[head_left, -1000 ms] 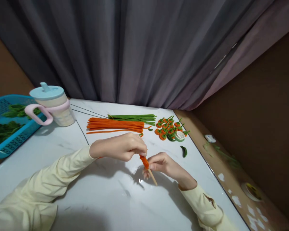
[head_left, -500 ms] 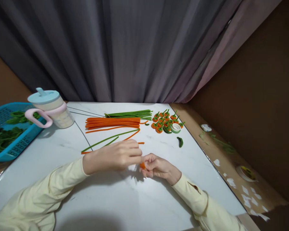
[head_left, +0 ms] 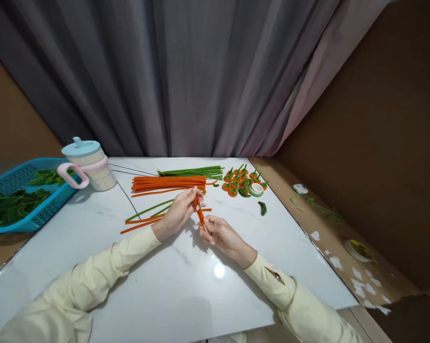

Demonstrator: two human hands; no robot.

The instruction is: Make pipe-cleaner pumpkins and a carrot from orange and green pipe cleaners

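Both hands meet mid-surface over the white marble-look surface (head_left: 208,295). Left hand (head_left: 181,212) pinches the upper end of an orange coil (head_left: 199,216); right hand (head_left: 217,232) is closed around its lower end, fingers curled. The coil stands tilted between them, just clear of the surface. Half a second ago the hands were pressed close and the orange piece showed only as a small nub; now it is drawn out longer and lifted, so the winding looks to be proceeding, as a judgement. Loose green and orange stems (head_left: 148,216) lie just beside the left wrist. Farther back: orange bundle (head_left: 168,183), green bundle (head_left: 191,171), a cluster of finished pieces (head_left: 238,181) with a tape roll (head_left: 256,189). Cup (head_left: 88,164) and blue basket (head_left: 39,214) at left.
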